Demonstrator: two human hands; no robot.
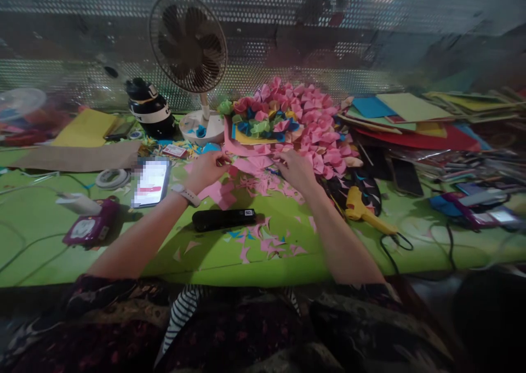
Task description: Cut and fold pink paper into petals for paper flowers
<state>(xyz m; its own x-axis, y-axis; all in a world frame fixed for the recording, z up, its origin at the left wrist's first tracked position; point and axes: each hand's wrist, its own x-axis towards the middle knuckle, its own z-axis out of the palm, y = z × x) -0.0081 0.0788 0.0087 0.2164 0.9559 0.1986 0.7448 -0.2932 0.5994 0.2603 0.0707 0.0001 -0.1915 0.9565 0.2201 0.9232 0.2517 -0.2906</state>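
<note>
My left hand point(211, 170) has its fingers curled at the left end of a piece of pink paper point(253, 165). At the right end of the same paper, the fingers of my right hand point(296, 170) are bent and pinched together. Just behind it lies a big heap of folded pink paper flowers point(312, 118), with green, blue and yellow ones point(261, 125) at its left. Pink paper scraps point(271, 187) are strewn under and in front of my hands. A black stapler point(224, 218) rests between my forearms.
A lit phone point(151, 182), a tape roll point(112, 179) and a purple device point(91, 222) are on the left. Behind stand a black bottle point(152, 110) and a fan point(188, 41). A yellow glue gun point(364, 208), a dark phone point(406, 177) and coloured paper sheets point(411, 107) lie right.
</note>
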